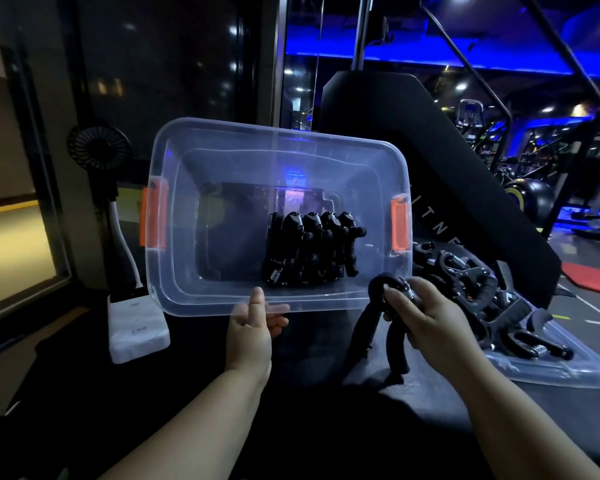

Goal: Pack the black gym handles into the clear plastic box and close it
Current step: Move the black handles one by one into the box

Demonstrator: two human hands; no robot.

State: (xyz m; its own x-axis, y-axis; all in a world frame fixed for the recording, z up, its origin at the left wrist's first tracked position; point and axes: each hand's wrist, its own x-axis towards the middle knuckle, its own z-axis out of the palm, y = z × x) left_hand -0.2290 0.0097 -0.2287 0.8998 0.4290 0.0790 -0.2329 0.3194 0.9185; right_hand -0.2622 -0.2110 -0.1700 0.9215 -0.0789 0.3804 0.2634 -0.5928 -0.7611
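The clear plastic box (174, 271) with orange latches (152, 216) is tilted toward me. My left hand (252, 329) pinches its near rim, thumb on top and fingers underneath. Several black gym handles (310, 249) stand packed in a row on the right of the box floor. My right hand (428, 318) is shut on one black handle (378, 327) by its spring end, its two foam legs hanging down, just right of the box's near corner. More loose handles (478, 292) lie piled on the clear lid (548, 365) at the right.
A small black fan (99, 148) on a white stand (137, 327) is left of the box. A black padded gym machine (430, 150) rises behind. The surface under my arms is dark. Gym equipment under blue light fills the right background.
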